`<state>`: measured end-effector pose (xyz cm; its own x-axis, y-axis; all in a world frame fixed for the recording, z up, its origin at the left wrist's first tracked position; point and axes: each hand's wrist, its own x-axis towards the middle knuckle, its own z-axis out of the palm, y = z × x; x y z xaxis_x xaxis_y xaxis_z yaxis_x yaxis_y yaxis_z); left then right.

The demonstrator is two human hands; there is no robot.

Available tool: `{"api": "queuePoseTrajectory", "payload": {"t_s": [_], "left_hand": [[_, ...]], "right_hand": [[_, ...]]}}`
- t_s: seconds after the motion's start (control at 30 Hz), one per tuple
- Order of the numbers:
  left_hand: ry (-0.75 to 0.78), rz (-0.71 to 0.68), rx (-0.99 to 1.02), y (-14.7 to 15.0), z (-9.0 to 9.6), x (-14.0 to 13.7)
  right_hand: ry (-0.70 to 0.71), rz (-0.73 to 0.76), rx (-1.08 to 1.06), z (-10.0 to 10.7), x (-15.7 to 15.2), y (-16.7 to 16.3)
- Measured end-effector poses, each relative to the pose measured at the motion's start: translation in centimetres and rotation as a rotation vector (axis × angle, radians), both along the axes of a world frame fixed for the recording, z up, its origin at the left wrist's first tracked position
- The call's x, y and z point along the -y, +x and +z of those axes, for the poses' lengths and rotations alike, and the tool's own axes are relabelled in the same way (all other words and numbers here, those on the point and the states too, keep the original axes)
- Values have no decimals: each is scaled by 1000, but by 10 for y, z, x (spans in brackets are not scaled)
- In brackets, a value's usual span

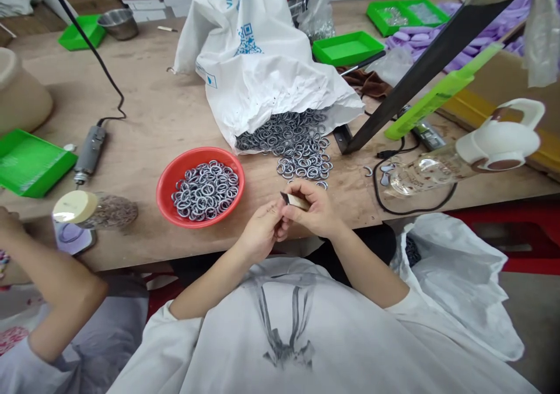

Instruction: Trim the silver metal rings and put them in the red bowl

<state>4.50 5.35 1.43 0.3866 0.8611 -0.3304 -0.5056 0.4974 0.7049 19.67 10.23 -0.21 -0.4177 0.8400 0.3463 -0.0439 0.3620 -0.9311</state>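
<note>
My right hand (315, 208) is closed around a small tool (297, 201) with a pale, wood-like handle and a short dark tip. Beside it, touching or nearly so, my left hand (265, 226) is pinched; whatever its fingers hold is hidden. Just beyond both hands lies a loose pile of grey rings (304, 156), spilling from the mouth of a white woven sack (262, 85). To the left stands a red bowl (164, 199) with many more grey rings (207, 190) in it.
A black metal post (394, 85) rises at right, near a clear bottle with a white lid (499, 137) and a black cable (380, 199). Left are a grey rotary tool (90, 152), a jar (109, 210) and a green tray (35, 164). A co-worker's arm (56, 283) is at far left.
</note>
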Motion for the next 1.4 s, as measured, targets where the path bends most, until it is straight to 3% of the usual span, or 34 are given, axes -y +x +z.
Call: {"api": "queuePoseTrajectory", "payload": {"t_s": [0.07, 0.13, 0.37, 0.53, 0.63, 0.77, 0.83, 0.87, 1.0, 1.07, 1.23, 1.33, 1.4], "left_hand": [[48, 28, -15, 0, 0, 0], [87, 13, -4, -1, 0, -1], [-3, 93, 17, -4, -1, -2], [-4, 72, 36, -1, -4, -1], [41, 33, 50, -1, -6, 3], [299, -165, -2, -11, 0, 12], [489, -192, -165, -25, 8, 13], [591, -127, -339, -35, 12, 11], [902, 280, -1388, -85, 16, -7], [907, 364, -1688, -105, 11, -15], [849, 350, -1847, -124, -4, -16], [996, 410, -1809, -115, -2, -10], [1124, 488, -1663, -103, 2, -2]], "right_hand": [[-119, -31, -50, -3, 1, -3], [-143, -105, -43, -3, 3, -3], [339, -94, 250, 8, 20, 1], [416, -144, 325, 14, 23, 1], [342, -105, 312, 8, 18, 2], [14, -177, 302, -11, 0, 3], [-71, -282, 396, -19, -14, 3], [-83, -323, 483, -20, -21, 3], [-17, -410, 893, -13, -55, -4], [75, -392, 1038, -7, -72, -14], [282, -261, 1307, -6, -107, -46], [305, -222, 1370, -8, -116, -57], [313, -207, 1382, -7, -115, -55]]}}
